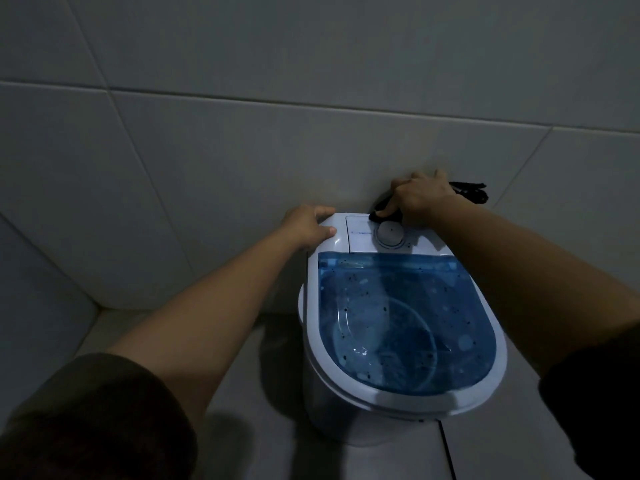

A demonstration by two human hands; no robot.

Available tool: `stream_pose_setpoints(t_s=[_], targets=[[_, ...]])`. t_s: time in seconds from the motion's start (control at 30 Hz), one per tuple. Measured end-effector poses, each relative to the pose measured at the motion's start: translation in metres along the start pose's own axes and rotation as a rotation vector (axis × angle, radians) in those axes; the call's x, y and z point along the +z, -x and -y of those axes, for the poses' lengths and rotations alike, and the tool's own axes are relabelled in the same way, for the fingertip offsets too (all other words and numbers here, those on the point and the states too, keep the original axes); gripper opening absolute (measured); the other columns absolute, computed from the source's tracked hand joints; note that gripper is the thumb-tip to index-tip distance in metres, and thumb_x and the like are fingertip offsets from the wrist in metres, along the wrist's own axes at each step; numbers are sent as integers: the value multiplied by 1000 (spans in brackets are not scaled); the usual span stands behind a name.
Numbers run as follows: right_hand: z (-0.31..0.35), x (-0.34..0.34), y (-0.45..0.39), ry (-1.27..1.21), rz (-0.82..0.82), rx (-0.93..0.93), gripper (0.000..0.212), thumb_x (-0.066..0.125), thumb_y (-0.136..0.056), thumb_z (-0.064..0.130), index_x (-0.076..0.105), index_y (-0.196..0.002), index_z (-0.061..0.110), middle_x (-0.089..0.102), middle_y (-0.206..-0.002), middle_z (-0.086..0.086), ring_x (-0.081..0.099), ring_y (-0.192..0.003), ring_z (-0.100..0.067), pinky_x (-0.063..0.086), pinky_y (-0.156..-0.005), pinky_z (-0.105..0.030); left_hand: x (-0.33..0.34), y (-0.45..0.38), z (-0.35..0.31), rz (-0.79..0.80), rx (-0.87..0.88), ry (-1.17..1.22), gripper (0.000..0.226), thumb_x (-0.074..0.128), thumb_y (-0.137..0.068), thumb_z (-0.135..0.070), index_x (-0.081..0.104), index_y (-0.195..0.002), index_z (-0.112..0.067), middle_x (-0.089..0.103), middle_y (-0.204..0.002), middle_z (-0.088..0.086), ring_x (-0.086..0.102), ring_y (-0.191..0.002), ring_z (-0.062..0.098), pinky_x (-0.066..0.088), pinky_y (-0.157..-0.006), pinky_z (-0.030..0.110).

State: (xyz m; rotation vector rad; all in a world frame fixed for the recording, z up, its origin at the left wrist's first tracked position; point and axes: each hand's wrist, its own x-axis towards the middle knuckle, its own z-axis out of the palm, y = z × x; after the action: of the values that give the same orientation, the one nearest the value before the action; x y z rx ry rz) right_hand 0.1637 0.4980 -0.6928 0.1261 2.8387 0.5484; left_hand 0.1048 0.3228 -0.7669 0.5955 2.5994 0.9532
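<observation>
A small white washing machine (322, 407) stands on the floor against the tiled wall, its see-through blue lid (398, 323) closed. A round white dial (390, 234) sits on the panel at its back edge. My left hand (308, 225) grips the machine's back left corner, thumb on top. My right hand (420, 197) holds a black cord or strap (471, 191) at the back right, just above the dial; the bundle sticks out to the right of the hand against the wall.
A grey tiled wall (311, 98) rises directly behind the machine. A second wall meets it at the left corner (97, 306). Pale floor tiles (259, 427) surround the machine. The light is dim.
</observation>
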Motion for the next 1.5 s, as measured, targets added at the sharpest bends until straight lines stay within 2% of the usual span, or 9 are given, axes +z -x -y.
stream_pose_setpoints(t_s=[0.2,0.3,0.43,0.57,0.8,1.0,1.1,1.23,1.5], targets=[[-6,6,-2,-39,0,27,44,51,-91,39,51,-134,32,46,-134,1,38,-129,-26,30,-101,-44,15,-5,-8,-67,43,-147,58,62,-83,-46,46,-136,-31,52,-141,-2,46,-131,26,32,-110,50],[-12,11,0,-94,9,56,44,47,-92,45,51,-134,32,46,-136,2,37,-131,-26,28,-102,-44,22,-6,-20,-63,101,-336,58,60,-84,-48,44,-137,-34,46,-146,-8,41,-132,24,25,-107,48],[-22,20,4,-215,38,127,49,49,-91,44,48,-136,22,47,-140,-4,38,-132,-28,26,-106,-45,24,-6,-30,-41,85,-415,59,63,-83,-45,43,-137,-34,46,-145,-9,42,-132,23,21,-108,51],[-25,27,11,-264,47,137,47,49,-92,42,48,-137,30,46,-142,-4,39,-133,-29,28,-105,-46,25,-4,-37,-53,70,-498,52,63,-84,-42,49,-133,-32,54,-138,-3,47,-125,24,24,-105,46],[-29,35,29,-325,62,179,46,48,-93,35,47,-138,30,47,-142,-8,41,-132,-31,28,-106,-45,26,-1,-41,-45,19,-483,45,61,-87,-38,52,-130,-29,52,-139,-3,47,-126,24,23,-105,48],[-29,41,40,-345,95,203,49,48,-89,51,52,-132,27,54,-132,-9,48,-124,-31,31,-101,-43,27,1,-35,-34,10,-402,56,60,-86,-41,41,-138,-36,36,-151,-13,36,-137,22,20,-109,56],[-26,42,46,-339,100,187,44,50,-90,43,53,-131,28,56,-128,-9,50,-119,-30,33,-101,-45,27,2,-32,-42,1,-363,58,60,-85,-43,39,-139,-38,33,-152,-16,33,-139,20,18,-112,59],[-22,41,56,-306,89,149,37,49,-94,26,53,-130,34,52,-132,-6,46,-124,-29,29,-105,-44,28,3,-30,-44,1,-334,58,58,-87,-45,37,-140,-39,30,-153,-17,32,-140,21,17,-112,62],[-21,42,61,-285,101,82,38,48,-94,31,51,-130,41,48,-137,-1,42,-128,-26,26,-105,-45,31,1,-27,-54,-8,-302,58,59,-87,-45,37,-140,-39,31,-153,-17,32,-140,21,20,-112,57]])
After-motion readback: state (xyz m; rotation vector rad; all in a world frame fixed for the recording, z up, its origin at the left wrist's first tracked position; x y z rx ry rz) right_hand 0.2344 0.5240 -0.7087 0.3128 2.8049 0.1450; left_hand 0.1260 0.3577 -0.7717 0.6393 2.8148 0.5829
